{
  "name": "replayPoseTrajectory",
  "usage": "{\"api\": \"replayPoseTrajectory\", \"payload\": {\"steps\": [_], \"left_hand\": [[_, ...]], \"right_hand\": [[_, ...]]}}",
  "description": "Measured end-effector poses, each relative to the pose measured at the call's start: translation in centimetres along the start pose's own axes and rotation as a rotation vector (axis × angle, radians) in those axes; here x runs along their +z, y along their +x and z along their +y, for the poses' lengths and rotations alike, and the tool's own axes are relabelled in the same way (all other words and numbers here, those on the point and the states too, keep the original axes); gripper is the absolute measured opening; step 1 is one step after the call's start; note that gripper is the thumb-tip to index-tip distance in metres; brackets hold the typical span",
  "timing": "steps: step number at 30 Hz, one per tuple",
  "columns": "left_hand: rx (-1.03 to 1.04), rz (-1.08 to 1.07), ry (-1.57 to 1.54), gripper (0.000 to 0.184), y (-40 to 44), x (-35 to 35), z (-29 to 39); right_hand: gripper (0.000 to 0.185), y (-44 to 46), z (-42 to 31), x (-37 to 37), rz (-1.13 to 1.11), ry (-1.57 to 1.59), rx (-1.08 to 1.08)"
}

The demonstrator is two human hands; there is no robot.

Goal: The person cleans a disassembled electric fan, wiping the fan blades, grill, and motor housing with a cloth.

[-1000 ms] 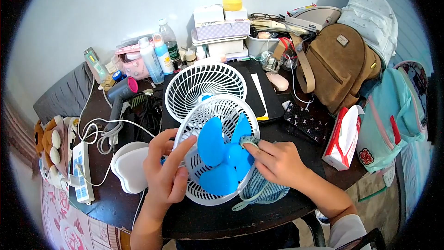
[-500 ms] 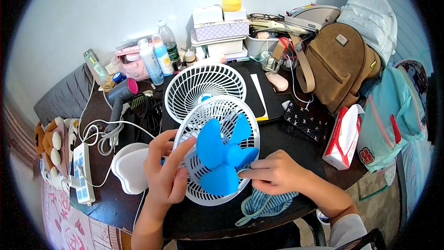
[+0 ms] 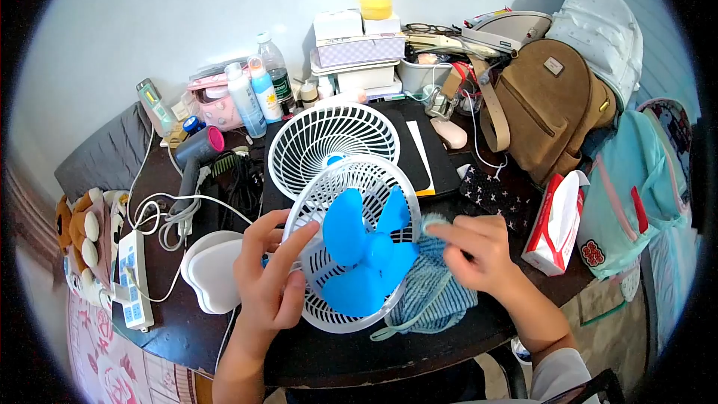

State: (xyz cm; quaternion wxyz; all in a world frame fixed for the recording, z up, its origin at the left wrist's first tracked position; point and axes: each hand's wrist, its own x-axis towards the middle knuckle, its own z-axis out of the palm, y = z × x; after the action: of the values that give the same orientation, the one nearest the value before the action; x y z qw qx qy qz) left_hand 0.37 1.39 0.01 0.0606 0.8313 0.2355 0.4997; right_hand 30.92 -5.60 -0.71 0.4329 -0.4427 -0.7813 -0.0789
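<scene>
A small fan with blue blades (image 3: 351, 292) and a white slatted rear cage (image 3: 336, 323) tilts up at the middle of the dark desk. My left hand (image 3: 271, 269) grips the left rim of the cage, thumb and fingers around it. To the right of the blades, my right hand (image 3: 479, 251) pinches a corner of a blue-green striped cloth (image 3: 434, 299), which hangs down beside the cage onto the desk. The separate white front grille (image 3: 333, 131) lies behind the fan. A white heart-shaped base (image 3: 215, 273) sits left of my left hand.
A power strip (image 3: 133, 277), cables and a hair dryer (image 3: 200, 146) are on the left. Bottles (image 3: 245, 101) and stacked boxes (image 3: 359, 49) line the back. On the right are a tissue box (image 3: 552, 228), a brown backpack (image 3: 550, 105) and a turquoise bag (image 3: 636, 187).
My right hand has moved up and right, away from the blades, with the cloth. The blades have shifted slightly around the hub. My left hand stays at the cage rim.
</scene>
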Motion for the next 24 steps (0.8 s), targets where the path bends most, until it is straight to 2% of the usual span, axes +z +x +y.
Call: {"api": "replayPoseTrajectory", "payload": {"steps": [3, 4, 6, 9, 10, 13, 18, 20, 24], "left_hand": [[-0.003, 0.005, 0.001, 0.051, -0.1, 0.2, -0.1], [-0.006, 0.004, 0.002, 0.051, -0.1, 0.2, 0.0], [-0.008, -0.002, 0.01, 0.05, 0.0, 0.2, 0.0], [-0.011, -0.006, 0.017, 0.049, -0.1, 0.1, 0.0], [-0.014, -0.003, 0.009, 0.049, -0.2, 0.2, 0.0], [-0.01, 0.001, 0.001, 0.049, -0.2, 0.2, -0.2], [-0.004, -0.004, 0.013, 0.05, 0.0, 0.1, 0.0], [0.0, -0.003, 0.013, 0.05, 0.0, 0.1, 0.0], [0.0, -0.003, 0.008, 0.05, 0.0, 0.2, 0.0]], "right_hand": [[0.025, -0.1, 0.5, -0.1, -0.249, 0.136, -0.166], [0.022, -0.2, 0.1, 0.2, -0.297, 0.223, -0.154], [0.026, -0.5, -0.5, 0.7, -0.444, 0.15, -0.11], [0.035, -0.5, -0.5, 1.1, -0.233, -0.204, 0.024], [0.042, -0.3, 0.1, 1.0, -0.177, -0.215, 0.033], [0.039, -0.2, 0.8, 0.6, -0.006, -0.108, 0.06], [0.038, -0.3, 0.4, 0.1, -0.124, 0.034, -0.104], [0.036, -0.3, 0.0, 0.1, -0.264, 0.057, -0.099], [0.03, -1.0, -0.4, 1.5, -0.367, 0.123, -0.135]]}}
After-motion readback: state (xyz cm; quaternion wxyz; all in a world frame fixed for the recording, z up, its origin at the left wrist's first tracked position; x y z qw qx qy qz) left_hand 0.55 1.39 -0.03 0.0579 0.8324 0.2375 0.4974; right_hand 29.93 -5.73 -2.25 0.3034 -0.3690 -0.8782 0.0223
